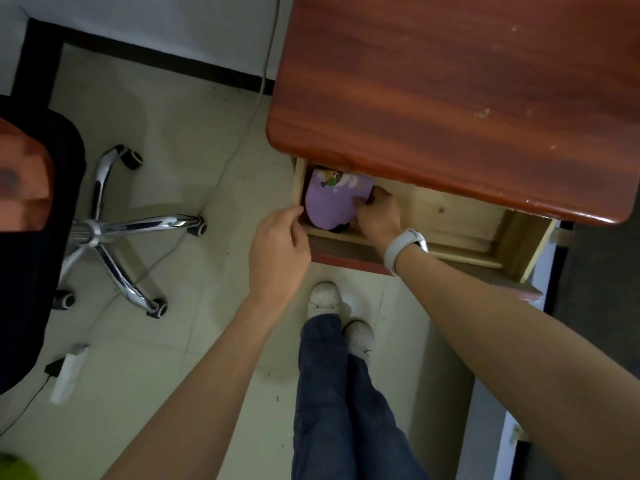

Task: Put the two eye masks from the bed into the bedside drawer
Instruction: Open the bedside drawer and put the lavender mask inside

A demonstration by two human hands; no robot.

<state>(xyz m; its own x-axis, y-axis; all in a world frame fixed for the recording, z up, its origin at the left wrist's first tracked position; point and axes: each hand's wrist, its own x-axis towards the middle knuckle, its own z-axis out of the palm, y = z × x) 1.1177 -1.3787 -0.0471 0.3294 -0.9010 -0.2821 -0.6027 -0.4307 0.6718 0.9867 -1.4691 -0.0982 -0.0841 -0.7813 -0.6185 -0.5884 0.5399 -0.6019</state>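
- The bedside table top point(450, 98) is overhanging the open drawer point(450, 216), hiding the drawer's back part and the far edge of the purple eye mask point(332, 202).
- A dark shape is peeking out from under the purple mask at its near edge; whether it is the second mask or a strap is not clear.
- The purple eye mask is lying flat in the drawer's left end, close against the left wall, its printed cartoon end pointing toward the back under the table top.
- Its long axis cannot be told for sure, as only part of it is showing.
- The right hand point(377, 216), with a white wristband point(405, 247) on the wrist, is reaching inside the drawer, fingers curled onto the mask's right edge; the fingertips are hidden, so whether they are gripping it cannot be told.
- The left hand point(277, 251) is sitting at the drawer's front left corner, fingers loosely bent, thumb touching the corner, holding nothing.
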